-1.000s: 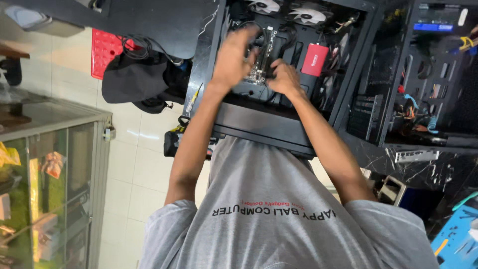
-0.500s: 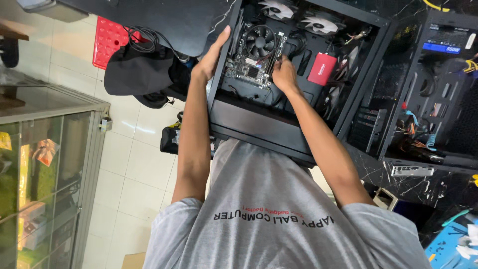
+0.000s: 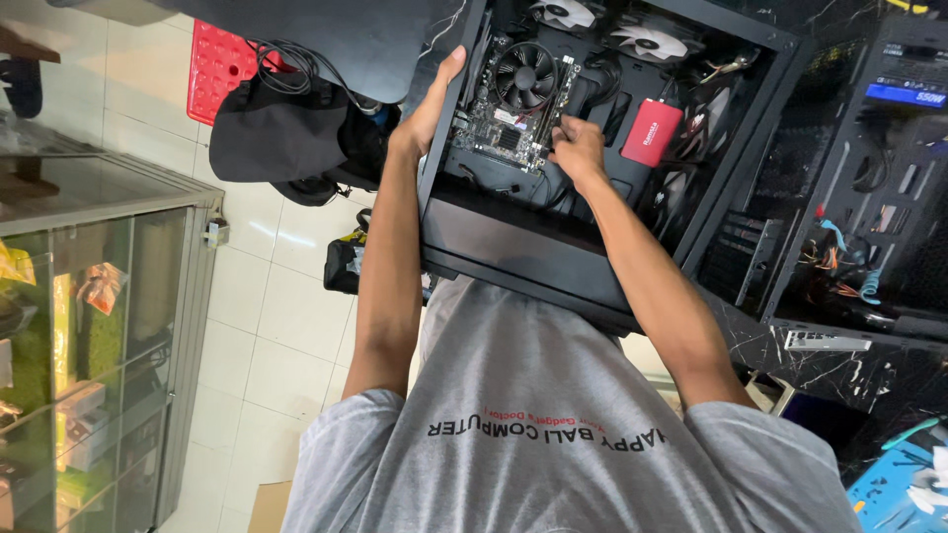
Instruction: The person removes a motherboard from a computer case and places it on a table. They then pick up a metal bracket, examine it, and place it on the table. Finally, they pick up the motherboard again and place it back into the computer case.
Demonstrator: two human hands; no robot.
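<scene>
Change: our left hand (image 3: pixel 432 111) has come off the motherboard (image 3: pixel 509 118) and now clasps the left wall of the computer case (image 3: pixel 513 252).
Right hand: our right hand (image 3: pixel 578 153) stays at the board's right edge; whether its fingers pinch anything, we cannot tell.
Board: flat inside the case, near its upper left corner.
Meaning: we judge the board set down and the case steadied.

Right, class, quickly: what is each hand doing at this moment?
Left hand: open, gripping the side edge of the black metal computer case.
Right hand: fingers curled at the green motherboard; grasp cannot be told.
</scene>
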